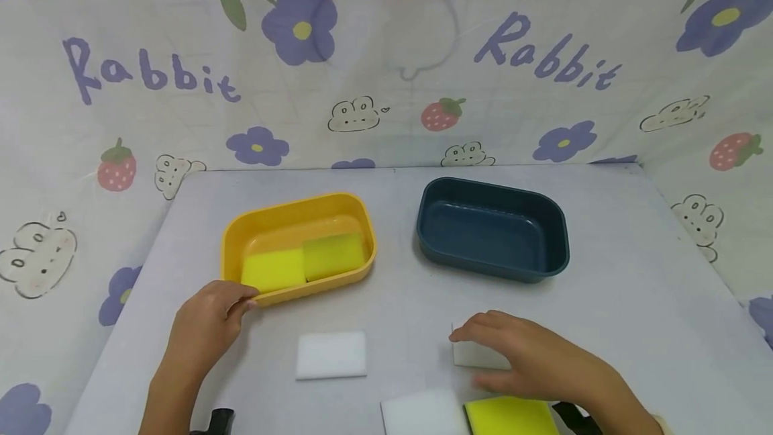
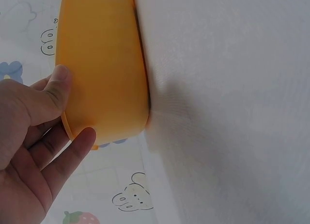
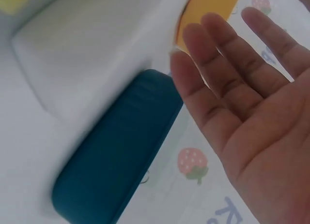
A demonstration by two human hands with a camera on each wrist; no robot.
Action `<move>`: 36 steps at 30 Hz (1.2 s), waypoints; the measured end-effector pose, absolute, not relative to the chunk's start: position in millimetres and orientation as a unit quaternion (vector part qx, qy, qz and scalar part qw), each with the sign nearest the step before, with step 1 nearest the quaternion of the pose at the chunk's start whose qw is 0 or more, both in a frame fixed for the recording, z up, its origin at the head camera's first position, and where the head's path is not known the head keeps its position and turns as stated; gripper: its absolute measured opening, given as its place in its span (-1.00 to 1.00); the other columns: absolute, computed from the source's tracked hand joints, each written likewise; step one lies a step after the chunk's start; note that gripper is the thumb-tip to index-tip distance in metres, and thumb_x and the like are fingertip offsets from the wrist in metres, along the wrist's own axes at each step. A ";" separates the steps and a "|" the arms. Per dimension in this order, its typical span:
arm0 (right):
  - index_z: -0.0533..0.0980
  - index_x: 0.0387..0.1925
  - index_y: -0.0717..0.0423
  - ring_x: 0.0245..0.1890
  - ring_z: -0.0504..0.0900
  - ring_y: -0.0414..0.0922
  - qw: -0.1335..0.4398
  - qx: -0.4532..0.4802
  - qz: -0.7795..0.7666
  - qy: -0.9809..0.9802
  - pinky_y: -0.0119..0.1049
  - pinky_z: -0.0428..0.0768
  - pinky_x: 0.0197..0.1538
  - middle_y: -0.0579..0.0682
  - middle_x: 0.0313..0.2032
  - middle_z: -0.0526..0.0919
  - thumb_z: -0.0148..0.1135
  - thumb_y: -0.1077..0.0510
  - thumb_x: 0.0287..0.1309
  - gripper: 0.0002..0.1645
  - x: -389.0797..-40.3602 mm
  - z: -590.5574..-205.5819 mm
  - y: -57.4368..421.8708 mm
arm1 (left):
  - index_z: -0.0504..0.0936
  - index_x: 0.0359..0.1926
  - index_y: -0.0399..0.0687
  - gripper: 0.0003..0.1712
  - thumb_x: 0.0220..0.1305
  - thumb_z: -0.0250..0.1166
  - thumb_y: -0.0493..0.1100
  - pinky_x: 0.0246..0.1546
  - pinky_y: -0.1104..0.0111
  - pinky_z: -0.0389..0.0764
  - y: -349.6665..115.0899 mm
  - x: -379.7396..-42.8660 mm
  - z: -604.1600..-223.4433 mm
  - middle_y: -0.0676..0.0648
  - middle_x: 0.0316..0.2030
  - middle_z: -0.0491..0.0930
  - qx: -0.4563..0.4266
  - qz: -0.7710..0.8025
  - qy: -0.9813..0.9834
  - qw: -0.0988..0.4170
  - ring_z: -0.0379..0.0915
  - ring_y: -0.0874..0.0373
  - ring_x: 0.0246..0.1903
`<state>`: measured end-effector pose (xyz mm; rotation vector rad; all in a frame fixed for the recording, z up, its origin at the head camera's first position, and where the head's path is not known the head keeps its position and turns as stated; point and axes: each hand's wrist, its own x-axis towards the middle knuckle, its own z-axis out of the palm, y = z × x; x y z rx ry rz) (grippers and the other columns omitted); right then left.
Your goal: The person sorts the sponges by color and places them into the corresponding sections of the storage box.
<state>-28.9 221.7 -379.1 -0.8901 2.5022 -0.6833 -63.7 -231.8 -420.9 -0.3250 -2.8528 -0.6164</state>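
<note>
My left hand (image 1: 208, 321) grips the near-left corner of a yellow plastic tub (image 1: 335, 280), thumb (image 2: 59, 86) against its outer wall. Two yellow sponges (image 1: 274, 269) lie side by side in that tub. Over a white sponge (image 1: 480, 356) on the table, my right hand (image 1: 525, 354) hovers with fingers spread and nothing held; it hides part of the sponge. Its palm and straight fingers (image 3: 189, 74) show in the right wrist view. Just below this hand are a yellow sponge (image 1: 510, 417) and another white sponge (image 1: 425, 413), both cut off by the frame edge.
A dark teal tub (image 1: 492, 270) with a bare bottom stands at the back right. Another white sponge (image 1: 331, 356) lies on the white table in front of the yellow tub. A printed cloth (image 1: 386, 86) hangs behind and beside the table.
</note>
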 end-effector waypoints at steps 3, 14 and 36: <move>0.52 0.23 -0.18 0.09 0.53 -0.20 0.219 -0.306 -0.249 0.893 -0.13 0.61 0.14 -0.25 0.14 0.56 0.46 -0.11 0.15 -0.39 -24.6 -382.5 227.1 | 0.77 -0.17 -0.18 -0.78 0.12 0.51 -0.31 -0.08 -0.04 0.64 -231.4 -63.1 -420.8 -0.14 -0.22 0.71 -0.107 -0.211 -0.967 0.100 0.61 -0.12 -0.12; 0.48 0.27 -0.23 0.10 0.49 -0.25 0.249 -0.284 -0.237 0.895 -0.09 0.58 0.16 -0.35 0.14 0.52 0.47 -0.26 0.07 -0.26 -13.2 -386.4 239.1 | 0.77 -0.18 -0.19 -0.78 0.10 0.52 -0.32 -0.10 -0.05 0.64 -233.8 -62.4 -424.6 -0.14 -0.23 0.71 -0.112 -0.210 -0.965 0.110 0.62 -0.13 -0.14; 0.50 0.24 -0.38 0.01 0.48 -0.14 0.324 -0.178 -0.296 0.881 -0.09 0.60 0.14 -0.22 0.18 0.46 0.55 -0.34 -0.15 -0.15 13.4 -389.0 250.8 | 0.77 -0.17 -0.20 -0.78 0.11 0.51 -0.32 -0.07 -0.05 0.64 -232.0 -62.6 -422.7 -0.16 -0.22 0.71 -0.114 -0.216 -0.964 0.108 0.61 -0.14 -0.12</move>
